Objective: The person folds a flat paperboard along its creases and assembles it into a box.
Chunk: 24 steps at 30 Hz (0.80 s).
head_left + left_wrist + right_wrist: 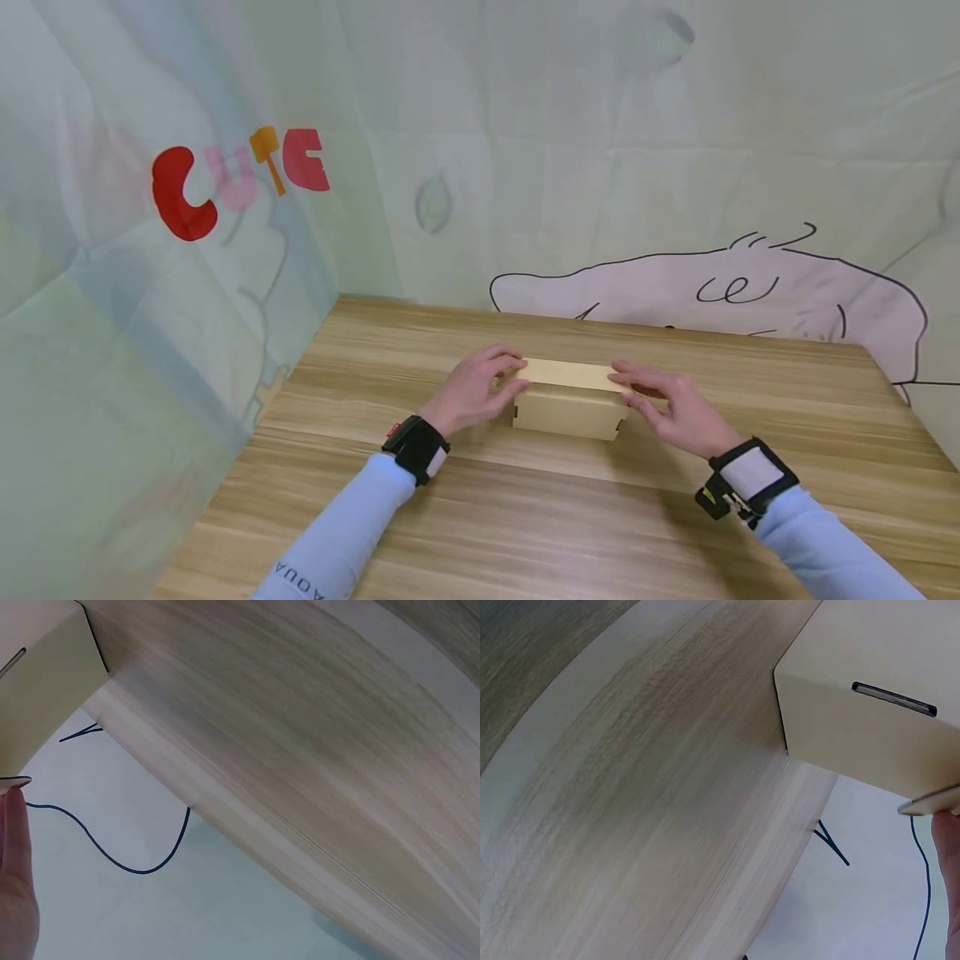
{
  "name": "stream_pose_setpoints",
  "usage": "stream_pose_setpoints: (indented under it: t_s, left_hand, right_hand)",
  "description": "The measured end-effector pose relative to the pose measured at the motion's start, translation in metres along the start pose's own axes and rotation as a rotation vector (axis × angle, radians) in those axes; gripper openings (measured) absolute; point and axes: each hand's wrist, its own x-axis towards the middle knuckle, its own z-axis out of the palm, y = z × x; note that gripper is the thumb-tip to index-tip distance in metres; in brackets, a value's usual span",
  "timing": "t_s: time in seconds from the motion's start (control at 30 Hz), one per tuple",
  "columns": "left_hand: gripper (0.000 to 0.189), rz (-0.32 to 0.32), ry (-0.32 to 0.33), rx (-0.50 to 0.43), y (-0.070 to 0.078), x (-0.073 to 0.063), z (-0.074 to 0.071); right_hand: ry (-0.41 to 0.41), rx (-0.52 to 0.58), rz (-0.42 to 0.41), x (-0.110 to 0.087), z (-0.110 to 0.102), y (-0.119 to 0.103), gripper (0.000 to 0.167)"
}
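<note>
A small pale box (567,414) with dark-edged slots near its ends stands on the table. Over its top lies a thin, flat pale panel (573,374); whether it rests fully on the box cannot be told. My left hand (480,390) pinches the panel's left end, thumb at the near edge and fingers at the far edge. At the other end, my right hand (678,406) grips the panel the same way. In the right wrist view, the panel's edge (932,801) sits against the fingers, apart from the slotted box wall (855,727).
The wood-grain table (525,508) extends around the box. Behind and to the left hangs a printed cloth backdrop (450,100) with coloured letters and a line drawing. Both wrists wear black straps (416,448).
</note>
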Motion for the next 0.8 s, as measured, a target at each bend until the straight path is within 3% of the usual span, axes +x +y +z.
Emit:
stream_pose_setpoints:
  t_s: [0.3,0.6,0.8]
  left_hand:
    - [0.034,-0.053,-0.017,-0.123,0.001,0.001,0.0]
    - [0.035,-0.214,0.018,-0.271,0.008,0.008,0.001]
    - [0.037,-0.3,0.058,-0.281,0.015,0.014,-0.002]
  right_hand:
    - [-0.017,0.113,0.096,0.001,-0.002,-0.005,0.028]
    - [-0.01,0.139,0.218,0.009,-0.007,-0.01,0.03]
    - [-0.04,0.241,0.368,0.014,-0.012,-0.015,0.044]
